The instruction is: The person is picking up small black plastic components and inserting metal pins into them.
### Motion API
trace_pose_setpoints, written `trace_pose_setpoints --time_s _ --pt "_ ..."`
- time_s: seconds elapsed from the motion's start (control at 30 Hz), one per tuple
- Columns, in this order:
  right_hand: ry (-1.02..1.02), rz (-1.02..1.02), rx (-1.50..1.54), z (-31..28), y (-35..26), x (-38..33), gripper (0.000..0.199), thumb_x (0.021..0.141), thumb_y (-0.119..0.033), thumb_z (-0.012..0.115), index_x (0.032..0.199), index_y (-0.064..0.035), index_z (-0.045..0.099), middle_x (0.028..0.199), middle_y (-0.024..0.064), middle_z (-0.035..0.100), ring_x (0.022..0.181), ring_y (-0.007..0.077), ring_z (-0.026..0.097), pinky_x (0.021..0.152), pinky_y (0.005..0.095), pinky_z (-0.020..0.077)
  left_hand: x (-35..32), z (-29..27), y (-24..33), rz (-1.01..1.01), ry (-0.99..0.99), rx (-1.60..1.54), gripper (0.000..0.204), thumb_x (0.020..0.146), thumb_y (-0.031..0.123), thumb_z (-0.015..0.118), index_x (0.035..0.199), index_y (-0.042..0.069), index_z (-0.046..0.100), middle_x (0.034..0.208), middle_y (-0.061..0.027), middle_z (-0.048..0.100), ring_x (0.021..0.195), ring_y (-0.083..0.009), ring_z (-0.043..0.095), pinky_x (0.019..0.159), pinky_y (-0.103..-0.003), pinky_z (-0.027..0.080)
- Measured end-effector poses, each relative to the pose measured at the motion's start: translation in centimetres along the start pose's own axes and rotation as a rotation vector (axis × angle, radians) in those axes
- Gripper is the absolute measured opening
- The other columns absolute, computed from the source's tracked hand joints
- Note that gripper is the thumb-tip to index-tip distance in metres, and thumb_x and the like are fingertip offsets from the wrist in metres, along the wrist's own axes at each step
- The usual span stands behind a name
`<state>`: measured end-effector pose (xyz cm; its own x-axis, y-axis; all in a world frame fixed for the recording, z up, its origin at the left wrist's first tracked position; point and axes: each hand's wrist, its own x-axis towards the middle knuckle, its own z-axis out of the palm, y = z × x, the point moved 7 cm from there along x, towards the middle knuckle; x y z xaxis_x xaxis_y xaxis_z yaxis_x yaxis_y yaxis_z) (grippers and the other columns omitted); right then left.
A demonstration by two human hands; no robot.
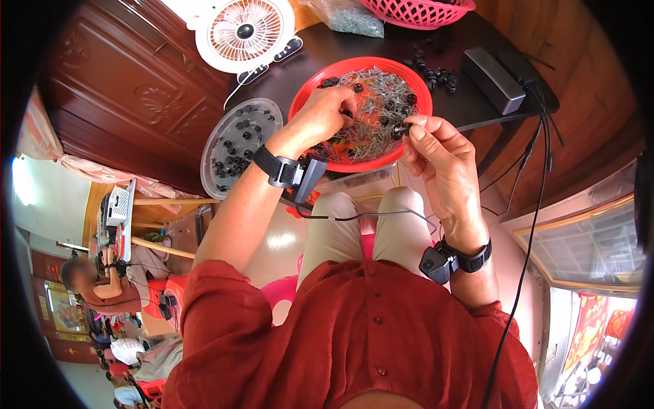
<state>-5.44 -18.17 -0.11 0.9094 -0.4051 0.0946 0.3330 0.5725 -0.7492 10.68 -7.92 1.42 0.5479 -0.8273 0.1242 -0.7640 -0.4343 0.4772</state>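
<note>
Seen from the head camera, looking down past a red shirt and two knees: left hand (320,116) dipped into a red round tray (308,87) on the dark bench (470,102), fingers (344,101) curled down among a heap of small grey metal pins (381,95) and black caps, apparently pinching at the heap, though what, if anything, is gripped cannot be told. Right hand (439,153) raised just off the tray's near right rim, thumb and forefinger closed on one small black cap (402,128) at the fingertips, with what looks like a pin's short axis pointing left toward the tray's middle. Left hand the nearer of the two to the heap; held piece just right of those left fingers, close but apart. One red tray; pins too many and too tangled to count. One clear round lid-like dish (212,146) to the left of the tray, holding roughly two dozen black caps. About a dozen loose black caps (436,73) scattered far right on the bench. One white fan (245,31) far left, one pink basket (419,10) at the far edge, one grey box (492,80) at far right. One strapped sensor on each wrist.
</note>
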Motion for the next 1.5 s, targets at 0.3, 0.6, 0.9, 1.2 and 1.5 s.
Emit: trace_pose_setpoints --time_s 0.3,0.6,0.9,1.2,1.5 --pt "0.015 0.016 -0.027 0.2 0.6 -0.1 0.014 0.083 -0.007 0.063 0.096 -0.0018 0.062 0.075 0.0006 0.060 0.060 0.0052 0.053 0.051 0.0179 0.0388 -1.9 -1.9 1.1 -0.211 0.128 -0.528 0.021 0.079 -0.003 0.059 0.100 -0.002 0.059 0.089 -0.0077 0.062 0.075 -0.0151 0.060 0.071 -0.027 0.049" --pt "-0.004 -0.060 -0.087 1.4 1.5 -0.9 0.015 0.081 -0.005 0.065 0.095 -0.0015 0.061 0.074 -0.0012 0.060 0.061 0.0039 0.053 0.051 0.0167 0.0394 -6.7 -0.4 3.2 -0.272 0.086 -1.521 0.023 0.087 0.004 0.055 0.108 -0.003 0.056 0.109 -0.0138 0.058 0.094 -0.0172 0.058 0.082 -0.026 0.049" --pt "-0.031 -0.122 -0.171 2.5 1.7 -1.6 0.015 0.081 0.002 0.063 0.095 0.0006 0.060 0.085 0.0018 0.063 0.077 0.0060 0.057 0.069 0.0200 0.0472 -8.2 1.4 3.8 -0.329 0.142 -1.774 0.019 0.086 0.002 0.055 0.104 -0.003 0.058 0.103 -0.0142 0.060 0.093 -0.0179 0.058 0.081 -0.025 0.051" --pt "-0.014 -0.197 -0.176 2.6 1.4 -1.9 0.012 0.081 0.002 0.063 0.093 0.0011 0.060 0.086 0.0041 0.064 0.078 0.0074 0.059 0.071 0.0211 0.0489 -8.0 2.1 4.8 -0.328 0.121 -1.789 0.015 0.086 0.004 0.056 0.100 0.000 0.058 0.101 -0.0125 0.060 0.086 -0.0155 0.058 0.078 -0.026 0.050" --pt "0.005 -0.240 -0.215 2.5 1.0 -1.9 0.011 0.081 0.004 0.062 0.092 0.0032 0.060 0.084 0.0065 0.065 0.078 0.0091 0.061 0.072 0.0227 0.0507 -8.1 2.6 4.4 -0.379 0.142 -1.810 0.006 0.085 0.004 0.058 0.091 0.003 0.058 0.091 -0.0060 0.059 0.083 -0.0151 0.058 0.073 -0.026 0.050"
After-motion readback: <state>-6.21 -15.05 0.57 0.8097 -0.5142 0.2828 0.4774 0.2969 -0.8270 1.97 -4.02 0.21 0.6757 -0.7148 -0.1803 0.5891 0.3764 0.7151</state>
